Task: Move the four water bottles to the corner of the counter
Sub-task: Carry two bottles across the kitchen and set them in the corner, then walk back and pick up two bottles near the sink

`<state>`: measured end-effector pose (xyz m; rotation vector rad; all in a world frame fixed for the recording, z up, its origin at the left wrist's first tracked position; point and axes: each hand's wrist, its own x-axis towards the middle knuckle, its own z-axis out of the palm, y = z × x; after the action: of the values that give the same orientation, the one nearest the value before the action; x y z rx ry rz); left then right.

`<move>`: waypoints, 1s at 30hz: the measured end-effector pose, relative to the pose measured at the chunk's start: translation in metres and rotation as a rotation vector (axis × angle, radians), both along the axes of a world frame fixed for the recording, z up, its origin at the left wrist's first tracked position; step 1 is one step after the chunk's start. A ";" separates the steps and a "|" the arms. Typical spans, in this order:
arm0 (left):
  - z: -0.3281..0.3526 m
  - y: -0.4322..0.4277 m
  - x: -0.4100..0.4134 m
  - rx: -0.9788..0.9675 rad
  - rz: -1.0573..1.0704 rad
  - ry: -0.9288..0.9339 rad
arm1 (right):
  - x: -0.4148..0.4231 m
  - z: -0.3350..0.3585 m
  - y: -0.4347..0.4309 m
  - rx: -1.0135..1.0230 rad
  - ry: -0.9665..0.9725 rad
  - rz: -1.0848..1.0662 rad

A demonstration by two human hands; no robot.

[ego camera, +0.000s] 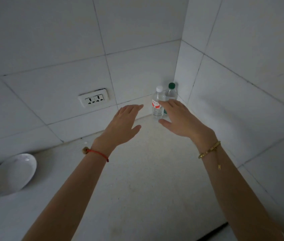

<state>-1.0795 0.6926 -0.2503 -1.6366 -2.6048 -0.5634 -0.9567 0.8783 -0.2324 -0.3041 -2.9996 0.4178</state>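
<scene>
Two clear water bottles stand upright in the far corner of the white counter (146,171). One has a white cap and a red label (157,103); the other, with a green cap (171,92), stands just behind it against the walls. My right hand (177,117) hovers in front of them with fingers spread, hiding the lower part of the green-capped bottle and holding nothing. A little left of the bottles, my left hand (124,122) is also open and empty. No other bottles are in view.
Tiled walls meet at the corner behind the bottles. A double wall socket (94,98) sits on the left wall. A white plate (12,173) leans at the counter's left, with part of another at the frame edge. A dark counter edge (212,231) shows at the bottom right.
</scene>
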 end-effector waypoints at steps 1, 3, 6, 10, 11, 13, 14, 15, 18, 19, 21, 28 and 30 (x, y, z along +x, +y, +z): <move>0.000 -0.012 0.008 -0.005 0.006 0.003 | 0.007 0.001 -0.010 -0.006 -0.009 0.008; 0.000 -0.036 0.023 -0.007 0.026 0.005 | 0.021 0.002 -0.030 -0.008 -0.027 0.021; -0.001 -0.074 0.048 0.004 0.082 -0.007 | 0.040 0.003 -0.057 -0.022 -0.059 0.043; -0.002 -0.124 0.080 0.011 0.150 0.003 | 0.063 0.000 -0.089 -0.052 -0.071 0.073; -0.002 -0.135 0.088 0.007 0.164 0.006 | 0.068 -0.001 -0.097 -0.072 -0.077 0.083; -0.001 -0.154 0.102 -0.009 0.195 0.005 | 0.076 -0.004 -0.112 -0.121 -0.091 0.104; -0.001 -0.163 0.109 -0.015 0.209 0.004 | 0.081 -0.006 -0.118 -0.142 -0.097 0.114; 0.000 -0.171 0.116 -0.021 0.221 0.004 | 0.084 -0.007 -0.125 -0.160 -0.104 0.123; 0.001 -0.192 0.134 -0.026 0.261 0.007 | 0.096 -0.012 -0.141 -0.195 -0.115 0.147; 0.001 -0.198 0.139 -0.026 0.275 0.007 | 0.100 -0.013 -0.146 -0.200 -0.118 0.156; 0.001 -0.210 0.149 -0.029 0.300 0.009 | 0.105 -0.015 -0.154 -0.209 -0.120 0.173; -0.002 -0.240 0.185 0.015 0.403 -0.047 | 0.116 -0.017 -0.182 -0.226 -0.108 0.248; -0.005 -0.250 0.195 0.023 0.445 -0.073 | 0.117 -0.017 -0.191 -0.230 -0.097 0.280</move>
<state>-0.8847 0.4427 -0.2549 -0.9897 -2.8660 -0.6268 -0.8399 0.6868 -0.2498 0.0850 -3.0995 0.7978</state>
